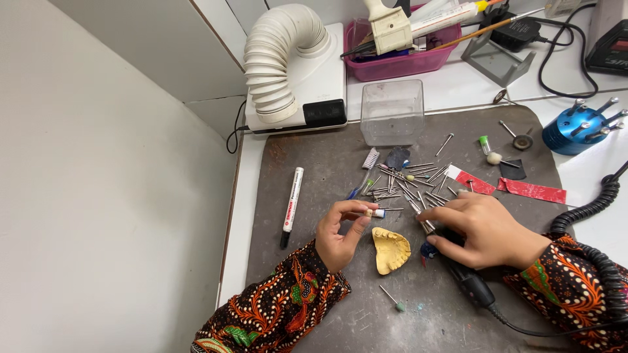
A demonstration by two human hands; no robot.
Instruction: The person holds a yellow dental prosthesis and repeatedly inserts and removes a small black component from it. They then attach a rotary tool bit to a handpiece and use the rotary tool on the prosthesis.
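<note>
While the left hand (pixel 340 232) pinches a small bur (pixel 378 213), the right hand (pixel 487 229) clamps the black handpiece (pixel 468 278); I'd line them up slowly above the yellow dental cast (pixel 390 250).

This is a dental laboratory workbench. A grey rubber work mat (pixel 314 170) is strewn with loose metal rotary burs (pixel 412 183), and a yellow plaster cast of a row of teeth (pixel 390 250) lies on it. A white ribbed dust-extraction hose (pixel 278 59) and a blue round bur stand (pixel 575 127) sit nearby.
</note>
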